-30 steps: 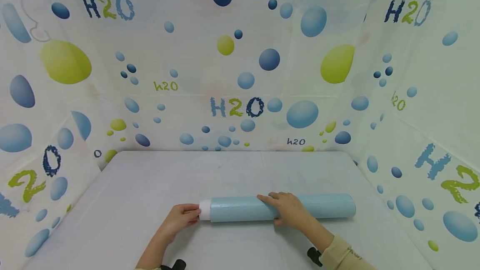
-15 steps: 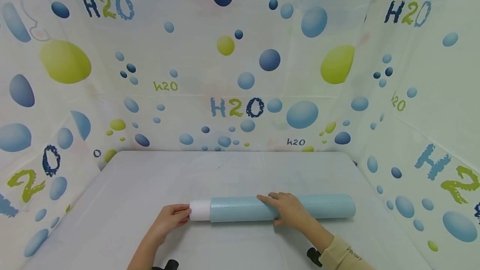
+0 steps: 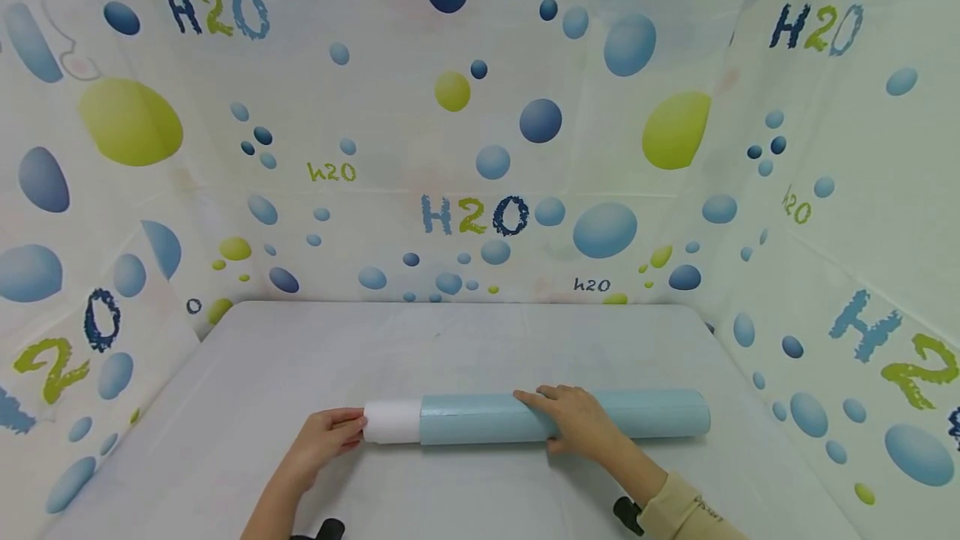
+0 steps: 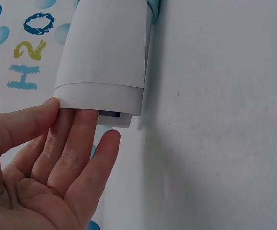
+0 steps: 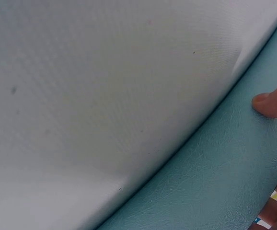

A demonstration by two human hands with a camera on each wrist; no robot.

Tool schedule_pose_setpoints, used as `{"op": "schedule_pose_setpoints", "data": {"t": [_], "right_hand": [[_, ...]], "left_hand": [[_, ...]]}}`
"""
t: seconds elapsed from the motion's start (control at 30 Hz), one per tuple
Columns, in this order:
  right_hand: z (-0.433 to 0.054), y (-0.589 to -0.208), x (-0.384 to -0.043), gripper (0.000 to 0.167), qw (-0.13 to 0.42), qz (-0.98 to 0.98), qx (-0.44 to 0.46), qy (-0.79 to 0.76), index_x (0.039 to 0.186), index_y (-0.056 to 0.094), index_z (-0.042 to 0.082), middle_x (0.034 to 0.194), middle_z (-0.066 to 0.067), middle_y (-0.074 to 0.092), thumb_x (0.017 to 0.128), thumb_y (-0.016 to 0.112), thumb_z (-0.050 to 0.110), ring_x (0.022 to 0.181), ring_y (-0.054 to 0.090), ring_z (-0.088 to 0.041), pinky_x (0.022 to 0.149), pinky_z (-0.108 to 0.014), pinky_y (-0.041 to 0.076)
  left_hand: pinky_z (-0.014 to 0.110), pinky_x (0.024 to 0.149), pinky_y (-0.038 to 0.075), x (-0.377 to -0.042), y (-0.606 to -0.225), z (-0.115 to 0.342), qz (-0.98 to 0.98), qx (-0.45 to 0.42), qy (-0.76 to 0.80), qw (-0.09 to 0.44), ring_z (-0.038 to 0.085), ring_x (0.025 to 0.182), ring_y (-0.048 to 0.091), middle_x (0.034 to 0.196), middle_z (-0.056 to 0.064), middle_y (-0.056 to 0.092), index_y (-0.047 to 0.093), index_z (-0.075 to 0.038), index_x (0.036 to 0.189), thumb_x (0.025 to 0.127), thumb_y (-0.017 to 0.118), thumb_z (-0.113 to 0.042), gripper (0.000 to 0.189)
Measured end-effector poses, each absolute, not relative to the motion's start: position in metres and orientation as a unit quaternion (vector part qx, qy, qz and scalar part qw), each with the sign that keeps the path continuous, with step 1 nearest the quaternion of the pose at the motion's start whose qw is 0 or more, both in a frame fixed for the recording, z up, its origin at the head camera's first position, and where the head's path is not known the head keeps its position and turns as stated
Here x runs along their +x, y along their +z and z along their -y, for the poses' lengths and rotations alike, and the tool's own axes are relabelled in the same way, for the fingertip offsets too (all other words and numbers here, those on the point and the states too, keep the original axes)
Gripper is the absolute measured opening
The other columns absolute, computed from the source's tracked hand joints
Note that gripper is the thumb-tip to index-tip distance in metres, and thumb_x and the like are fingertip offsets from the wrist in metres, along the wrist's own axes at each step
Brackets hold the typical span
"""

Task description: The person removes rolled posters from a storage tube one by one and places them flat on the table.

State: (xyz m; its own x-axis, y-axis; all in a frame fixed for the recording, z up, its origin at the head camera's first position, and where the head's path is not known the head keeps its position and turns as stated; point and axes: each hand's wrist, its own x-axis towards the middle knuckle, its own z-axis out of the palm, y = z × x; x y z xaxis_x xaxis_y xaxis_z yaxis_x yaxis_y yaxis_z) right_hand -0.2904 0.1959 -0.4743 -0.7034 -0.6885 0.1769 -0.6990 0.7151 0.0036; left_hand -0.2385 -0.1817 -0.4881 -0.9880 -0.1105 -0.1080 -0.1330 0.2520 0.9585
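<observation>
Cylinder in white (image 3: 392, 422) juts from the left end of a blue sleeve (image 3: 472, 420), both lying left-to-right on the near half of the table (image 3: 480, 344). The left hand (image 3: 326, 438), nearer the white end, pinches its rim, thumb outside; the right hand (image 3: 576, 423) grips across the sleeve's middle, thumb on the near side. A patterned backdrop (image 3: 390, 90) stands beyond.

An outer roll (image 3: 476, 419) is laid on the table (image 3: 465, 348), under the right hand (image 3: 576, 421). At its nine o'clock end, the inner roll (image 3: 392, 422) is touched by the left hand (image 3: 322, 440).
</observation>
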Motion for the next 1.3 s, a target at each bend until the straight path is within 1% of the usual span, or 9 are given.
{"op": "schedule_pose_setpoints", "data": {"t": [0.53,0.73,0.8,0.87,0.93,1.03,1.1,1.2,1.3], "right_hand": [[-0.196,-0.474,-0.289,0.085,0.084,0.924,0.372,0.027,0.136,0.043,0.026,0.118,-0.008,0.057,0.062,0.084,0.03,0.103,0.057,-0.029,0.084,-0.047,0.046],[-0.196,-0.474,-0.29,0.085,0.083,0.924,0.371,0.028,0.136,0.043,0.026,0.118,-0.008,0.057,0.062,0.084,0.031,0.102,0.057,-0.029,0.084,-0.048,0.046],[-0.196,-0.474,-0.29,0.085,0.082,0.925,0.37,0.028,0.136,0.043,0.026,0.118,-0.008,0.057,0.062,0.084,0.031,0.103,0.057,-0.029,0.084,-0.048,0.046],[-0.195,-0.474,-0.29,0.085,0.082,0.925,0.37,0.028,0.136,0.043,0.026,0.118,-0.008,0.057,0.062,0.084,0.031,0.102,0.057,-0.029,0.084,-0.048,0.046],[-0.195,-0.474,-0.29,0.085,0.08,0.925,0.369,0.029,0.136,0.043,0.026,0.118,-0.008,0.057,0.062,0.084,0.031,0.103,0.057,-0.029,0.084,-0.048,0.046],[-0.195,-0.473,-0.289,0.084,0.08,0.925,0.37,0.034,0.136,0.044,0.025,0.118,-0.009,0.057,0.062,0.084,0.03,0.102,0.057,-0.029,0.084,-0.049,0.045],[-0.195,-0.473,-0.289,0.084,0.081,0.925,0.37,0.035,0.136,0.044,0.025,0.118,-0.009,0.057,0.062,0.084,0.03,0.102,0.057,-0.029,0.083,-0.049,0.045],[-0.195,-0.472,-0.289,0.084,0.083,0.925,0.37,0.035,0.136,0.044,0.025,0.117,-0.009,0.057,0.062,0.083,0.03,0.101,0.057,-0.029,0.083,-0.049,0.046],[-0.195,-0.473,-0.289,0.085,0.085,0.924,0.371,0.033,0.136,0.044,0.025,0.117,-0.008,0.057,0.062,0.084,0.031,0.101,0.057,-0.029,0.083,-0.048,0.046]], "left_hand": [[0.034,0.074,0.053,-0.235,-0.486,0.2,-0.807,-0.088,0.583,0.012,0.02,0.083,0.063,0.101,0.022,0.063,0.051,0.018,0.114,0.089,0.058,-0.011,0.04],[0.034,0.074,0.053,-0.233,-0.481,0.196,-0.819,-0.09,0.567,-0.002,0.022,0.085,0.063,0.101,0.023,0.063,0.052,0.017,0.115,0.09,0.056,-0.01,0.037],[0.037,0.076,0.052,-0.232,-0.479,0.194,-0.838,-0.091,0.538,-0.019,0.026,0.088,0.063,0.102,0.023,0.063,0.052,0.015,0.117,0.091,0.055,-0.013,0.038],[0.04,0.078,0.051,-0.231,-0.477,0.191,-0.863,-0.091,0.494,-0.049,0.032,0.094,0.062,0.107,0.024,0.062,0.051,0.013,0.12,0.092,0.052,-0.015,0.04],[0.044,0.082,0.049,-0.23,-0.475,0.188,-0.883,-0.094,0.453,-0.086,0.037,0.101,0.058,0.113,0.025,0.059,0.049,0.011,0.124,0.092,0.05,-0.016,0.041],[0.048,0.087,0.045,-0.229,-0.47,0.181,-0.903,-0.078,0.399,-0.139,0.042,0.11,0.051,0.121,0.027,0.053,0.046,0.009,0.127,0.092,0.051,-0.015,0.043],[0.05,0.091,0.041,-0.229,-0.467,0.176,-0.913,-0.059,0.37,-0.16,0.043,0.114,0.047,0.124,0.028,0.05,0.046,0.009,0.127,0.091,0.054,-0.014,0.043],[0.053,0.093,0.038,-0.232,-0.465,0.169,-0.93,-0.025,0.319,-0.178,0.044,0.116,0.045,0.124,0.029,0.049,0.049,0.007,0.126,0.088,0.06,-0.015,0.045],[0.053,0.092,0.038,-0.234,-0.465,0.16,-0.945,0.014,0.269,-0.187,0.043,0.115,0.046,0.124,0.026,0.051,0.05,0.006,0.125,0.083,0.067,-0.018,0.051]]}}
